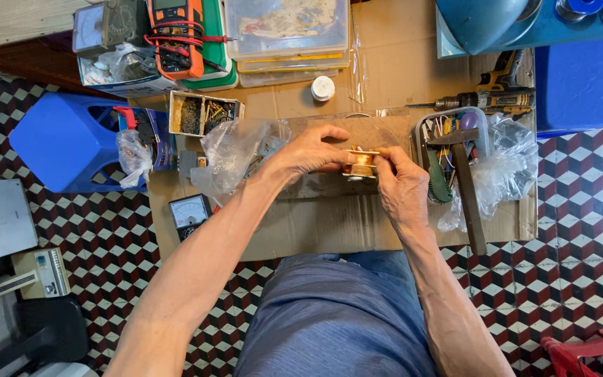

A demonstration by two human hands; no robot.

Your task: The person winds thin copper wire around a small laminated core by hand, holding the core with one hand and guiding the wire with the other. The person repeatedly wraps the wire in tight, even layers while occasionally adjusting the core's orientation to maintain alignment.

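Both my hands meet over a flattened cardboard sheet (315, 223) on the floor. My left hand (308, 152) and my right hand (400, 183) together hold a small copper-wound coil (361, 165) on a pale bobbin, gripped from either side by the fingertips. The coil sits slightly above a brown board lying on the cardboard. My knee in blue cloth is below the hands.
A clear plastic bag (235, 150) lies left of the hands, an analog meter (188, 213) below it. A tool tub (455, 139) with a hammer (467, 192) stands right. An orange multimeter (176, 35), plastic boxes (286, 28), a drill (500, 94) and a blue stool (68, 139) ring the area.
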